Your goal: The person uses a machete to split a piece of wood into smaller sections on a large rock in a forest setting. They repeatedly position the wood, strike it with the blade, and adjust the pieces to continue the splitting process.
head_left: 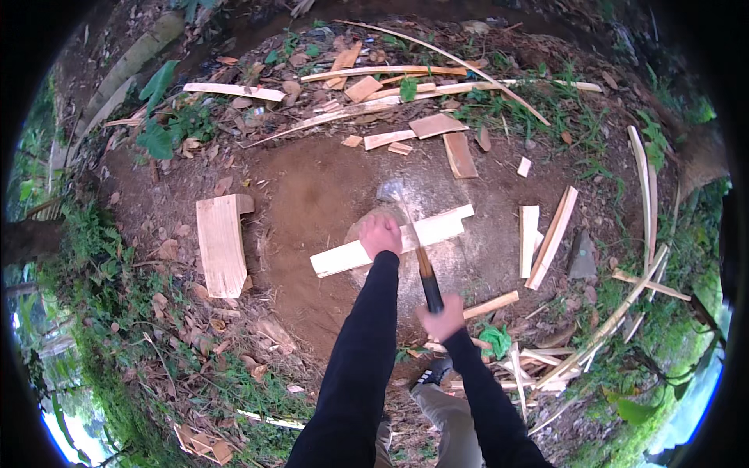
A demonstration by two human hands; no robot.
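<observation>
My left hand [380, 235] is closed on a pale wooden plank [341, 260], which lies slantwise over what looks like a stump [360, 226], mostly hidden beneath it. My right hand [441, 317], nearer to me, is wrapped round the black grip of a long-handled bladed tool [427, 282]. Its brown and black shaft points away from me, and a thin blade seen nearly edge-on crosses the plank just right of my left hand. At the plank's right end a notch shows. The exact kind of blade is hard to make out.
A thick, pale wooden block [221, 246] stands on the left. Cut strips [551, 238] and a grey stone [581, 256] lie to the right. Long slats [382, 105] lie across the far side. Near my shoe [431, 374] are a green plastic scrap [495, 341] and piled sticks [546, 366].
</observation>
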